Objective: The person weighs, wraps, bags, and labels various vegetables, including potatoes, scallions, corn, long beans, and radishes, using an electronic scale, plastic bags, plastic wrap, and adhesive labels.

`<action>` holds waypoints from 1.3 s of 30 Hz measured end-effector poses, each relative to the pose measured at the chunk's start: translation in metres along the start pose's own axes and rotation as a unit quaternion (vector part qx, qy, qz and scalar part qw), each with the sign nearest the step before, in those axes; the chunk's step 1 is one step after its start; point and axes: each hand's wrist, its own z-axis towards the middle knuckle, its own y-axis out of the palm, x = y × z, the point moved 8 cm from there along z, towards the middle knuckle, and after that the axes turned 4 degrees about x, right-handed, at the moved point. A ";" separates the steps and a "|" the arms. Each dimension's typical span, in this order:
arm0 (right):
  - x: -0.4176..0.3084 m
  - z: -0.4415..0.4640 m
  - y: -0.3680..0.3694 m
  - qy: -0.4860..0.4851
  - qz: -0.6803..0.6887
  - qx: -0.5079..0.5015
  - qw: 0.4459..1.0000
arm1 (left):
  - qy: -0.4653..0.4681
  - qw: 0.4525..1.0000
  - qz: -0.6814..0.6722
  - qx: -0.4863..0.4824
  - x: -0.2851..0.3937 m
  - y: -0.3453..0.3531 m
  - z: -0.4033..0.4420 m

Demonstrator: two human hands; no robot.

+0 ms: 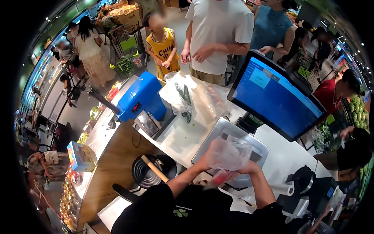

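Both of my hands are on a clear plastic bag (pixel 232 153) above a steel scale tray (pixel 210 135). My left hand (pixel 212 153) closes on the bag's left side, its fingers partly covered by the film. Closed on the lower right side of the bag is my right hand (pixel 248 167). A reddish item (pixel 221 178) shows at the bag's bottom, on the side nearest me; it is too blurred to name.
Bagged long green vegetables (pixel 184 99) lie on the white counter (pixel 181 130). A blue machine (pixel 142 95) stands left, a tilted monitor (pixel 272 93) right. Black pans (pixel 142 171) sit at my left, a plastic roll (pixel 283 189) at my right. Several people stand across the counter.
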 end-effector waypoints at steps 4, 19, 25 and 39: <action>-0.060 0.033 0.035 -0.008 0.035 -0.027 0.999 | -0.053 0.893 0.051 -0.444 0.048 0.013 -0.053; -0.120 0.274 0.332 -0.127 -0.300 -0.189 0.926 | -0.055 0.840 0.435 0.321 0.101 -0.247 -0.224; -0.136 0.300 0.350 -0.117 -0.119 -0.220 0.961 | 0.063 0.822 0.431 0.367 0.105 -0.352 -0.231; -0.130 0.446 0.297 0.091 0.337 0.040 0.936 | 0.055 0.907 0.139 0.393 0.138 -0.462 -0.052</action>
